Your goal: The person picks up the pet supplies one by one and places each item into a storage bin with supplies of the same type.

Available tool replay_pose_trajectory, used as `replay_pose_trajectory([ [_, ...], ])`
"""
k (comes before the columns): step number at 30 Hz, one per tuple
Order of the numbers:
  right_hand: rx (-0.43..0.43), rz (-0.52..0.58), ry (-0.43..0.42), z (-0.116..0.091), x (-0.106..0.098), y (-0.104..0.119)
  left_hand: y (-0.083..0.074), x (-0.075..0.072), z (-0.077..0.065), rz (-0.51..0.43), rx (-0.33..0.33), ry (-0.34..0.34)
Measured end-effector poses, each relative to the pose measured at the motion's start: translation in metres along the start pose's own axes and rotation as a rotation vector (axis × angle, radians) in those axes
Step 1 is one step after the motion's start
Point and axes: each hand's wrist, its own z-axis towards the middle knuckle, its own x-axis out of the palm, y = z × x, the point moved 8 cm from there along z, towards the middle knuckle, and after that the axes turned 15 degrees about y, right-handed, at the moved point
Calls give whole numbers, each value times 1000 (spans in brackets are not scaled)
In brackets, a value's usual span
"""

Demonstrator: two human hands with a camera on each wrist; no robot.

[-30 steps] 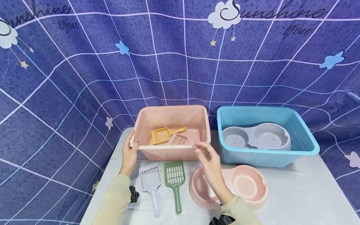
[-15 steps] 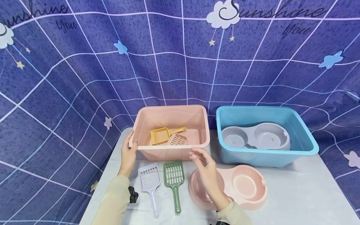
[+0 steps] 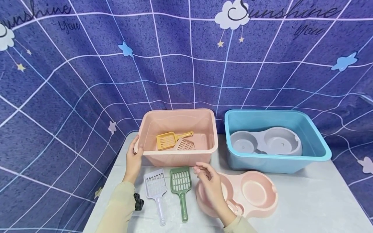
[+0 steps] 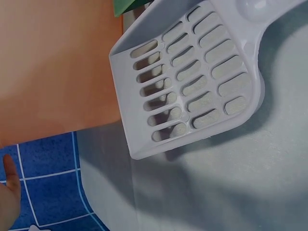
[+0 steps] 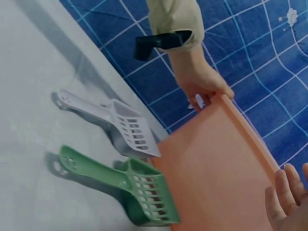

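My left hand (image 3: 134,161) grips the rim of a pink litter box (image 3: 175,159) at its front left corner, fingers curled round the edge. The right wrist view also shows this hold. My right hand (image 3: 212,189) hovers in front of the box, over the left side of a pink double pet bowl (image 3: 258,194); its fingers are loosely bent with nothing in them. Inside the box lie a yellow litter scoop (image 3: 185,134) and a pinkish one, partly hidden by the front wall. A lavender litter scoop (image 3: 160,207) and a green litter scoop (image 3: 183,205) lie before the box.
To the right stands a blue litter box (image 3: 259,163) with a grey double pet bowl (image 3: 260,140) inside. All of it sits on a pale table (image 3: 309,197). A blue patterned cloth (image 3: 180,71) hangs behind and at the sides.
My right hand has come away from the pink litter box's front rim, moving down and slightly left toward me. My left hand stays on the corner; the other things have not moved.
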Motion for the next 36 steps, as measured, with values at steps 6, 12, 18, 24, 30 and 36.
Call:
replay_pose_trajectory([
  [6,36,-3,9,-6,6,-12,8,-1,3,24,20,-10],
  [12,114,93,24,-13,15,-30,10,-1,3,20,20,-15],
  [18,149,91,55,-20,23,-40,10,-2,3,3,22,-22],
  [24,185,37,76,-29,27,-47,12,-2,4,3,26,-20],
  [30,209,21,89,-37,31,-56,2,-1,1,-10,12,-9],
  [36,214,16,114,-47,36,-62,-21,5,-8,-6,11,12],
])
